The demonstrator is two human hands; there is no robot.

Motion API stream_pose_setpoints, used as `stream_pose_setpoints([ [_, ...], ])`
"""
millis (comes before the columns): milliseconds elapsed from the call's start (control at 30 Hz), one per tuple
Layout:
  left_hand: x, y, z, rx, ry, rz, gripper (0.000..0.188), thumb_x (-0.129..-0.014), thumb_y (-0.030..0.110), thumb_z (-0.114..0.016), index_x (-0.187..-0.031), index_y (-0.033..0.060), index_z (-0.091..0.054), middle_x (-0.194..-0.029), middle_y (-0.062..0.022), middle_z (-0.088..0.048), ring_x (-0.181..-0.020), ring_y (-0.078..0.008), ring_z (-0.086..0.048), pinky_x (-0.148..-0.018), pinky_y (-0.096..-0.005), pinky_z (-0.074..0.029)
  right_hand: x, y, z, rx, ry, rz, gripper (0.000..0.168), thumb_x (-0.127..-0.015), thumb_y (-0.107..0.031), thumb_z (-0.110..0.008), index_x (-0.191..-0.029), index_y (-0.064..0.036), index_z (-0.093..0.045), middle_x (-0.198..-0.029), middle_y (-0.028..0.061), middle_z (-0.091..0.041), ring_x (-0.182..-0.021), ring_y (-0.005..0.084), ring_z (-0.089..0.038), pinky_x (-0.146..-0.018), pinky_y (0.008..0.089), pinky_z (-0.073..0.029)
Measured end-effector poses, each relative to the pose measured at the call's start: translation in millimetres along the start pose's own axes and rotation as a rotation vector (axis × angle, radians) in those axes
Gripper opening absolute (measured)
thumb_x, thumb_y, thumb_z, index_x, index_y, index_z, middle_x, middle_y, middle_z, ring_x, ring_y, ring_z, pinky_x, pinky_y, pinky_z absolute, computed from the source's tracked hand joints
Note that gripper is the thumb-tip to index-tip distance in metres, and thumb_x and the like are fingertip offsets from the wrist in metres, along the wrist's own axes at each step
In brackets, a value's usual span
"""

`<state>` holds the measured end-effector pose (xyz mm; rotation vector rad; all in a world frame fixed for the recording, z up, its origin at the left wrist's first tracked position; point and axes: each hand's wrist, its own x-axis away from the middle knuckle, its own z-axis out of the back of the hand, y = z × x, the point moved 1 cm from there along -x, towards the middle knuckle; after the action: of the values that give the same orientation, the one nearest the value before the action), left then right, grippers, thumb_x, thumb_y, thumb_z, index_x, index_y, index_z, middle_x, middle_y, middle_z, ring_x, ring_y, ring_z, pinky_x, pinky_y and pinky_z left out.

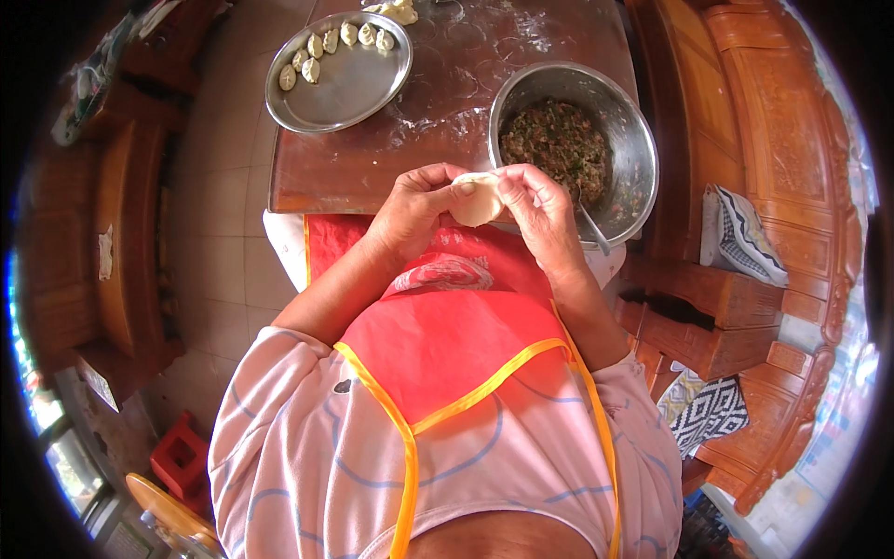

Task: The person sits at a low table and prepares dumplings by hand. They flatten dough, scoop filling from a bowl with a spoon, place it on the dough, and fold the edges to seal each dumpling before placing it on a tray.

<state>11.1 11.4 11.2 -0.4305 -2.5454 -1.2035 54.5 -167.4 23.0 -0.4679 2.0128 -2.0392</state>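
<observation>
Between my two hands is a round, pale dough wrapper (pixel 478 204), held up at the table's near edge above the red apron. My left hand (pixel 417 209) pinches its left side, thumb on top. The fingers of my right hand (pixel 534 209) grip its upper right edge. No filling shows on the side of the wrapper that I see. Just beyond my right hand stands a steel bowl (pixel 632 150) of chopped meat and green filling (pixel 552 140). A metal spoon (pixel 594 227) leans in it, its handle over the near rim.
An oval steel tray (pixel 349 91) at the table's far left holds several folded dumplings (pixel 330 40). More dough (pixel 394 10) lies behind it. White flour marks the brown wooden table (pixel 328 178). Carved wooden benches (pixel 782 126) flank the right; a red plastic stool (pixel 180 454) stands low left.
</observation>
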Motion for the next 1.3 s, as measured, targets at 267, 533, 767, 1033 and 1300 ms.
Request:
stream_pose_setpoints([
  [267, 3.9, -10.0, 3.5, -0.006, -0.003, 0.021, 0.018, -0.098, 0.016, -0.062, -0.106, 0.0005, -0.065, -0.097, -0.0055, -0.069, -0.089, -0.0146, -0.067, -0.076, -0.0288, -0.056, 4.2, -16.1, -4.3, 0.509, 0.043, 0.369, 0.015, -0.082, 0.007, -0.069, -0.094, 0.0, -0.064, -0.077, 0.0043, -0.059, -0.066, 0.0112, -0.057, -0.063, 0.0252, -0.049],
  [533, 4.3, 5.3, 14.8, -0.144, -0.263, 0.001, 0.01, -0.09, 0.009, -0.072, -0.091, 0.0065, -0.062, -0.094, -0.0031, -0.07, -0.086, -0.0091, -0.063, -0.077, -0.0239, -0.051, 2.8, -32.1, -4.7, 0.489, -0.157, 0.381, 0.015, -0.079, -0.001, -0.072, -0.092, -0.006, -0.067, -0.081, 0.0099, -0.065, -0.071, 0.0283, -0.065, -0.062, 0.0367, -0.051],
  [767, 0.9, 3.1, 12.9, -0.063, -0.414, 0.003, 0.013, -0.094, 0.012, -0.068, -0.102, 0.0078, -0.059, -0.097, -0.0014, -0.067, -0.09, -0.0102, -0.063, -0.08, -0.0258, -0.051, 2.0, -42.5, -5.4, 0.616, -0.138, 0.563, 0.009, -0.08, -0.002, -0.069, -0.084, -0.006, -0.062, -0.074, 0.0094, -0.057, -0.067, 0.0305, -0.06, -0.059, 0.0403, -0.048],
  [1033, 7.7, 12.3, -2.3, -0.235, -0.277, -0.073, 0.008, -0.092, 0.007, -0.069, -0.095, 0.0061, -0.062, -0.091, -0.004, -0.068, -0.086, -0.0106, -0.065, -0.078, -0.0276, -0.053, 4.4, -59.6, -10.9, 0.785, 0.007, 0.652, 0.03, -0.08, -0.004, -0.072, -0.109, -0.005, -0.068, -0.103, 0.011, -0.068, -0.089, 0.0296, -0.067, -0.077, 0.038, -0.055],
  [1300, -1.3, -3.7, 27.4, 0.128, -0.079, -0.165, 0.026, -0.086, -0.002, -0.057, -0.11, 0.0055, -0.052, -0.106, -0.0213, -0.066, -0.096, -0.0358, -0.07, -0.085, -0.0472, -0.06, 50.5, -25.2, 89.5, 1.293, 0.221, 0.338, 0.037, -0.079, -0.022, -0.076, -0.109, -0.004, -0.066, -0.109, 0.0126, -0.066, -0.103, 0.0326, -0.059, -0.09, 0.0433, -0.048],
])
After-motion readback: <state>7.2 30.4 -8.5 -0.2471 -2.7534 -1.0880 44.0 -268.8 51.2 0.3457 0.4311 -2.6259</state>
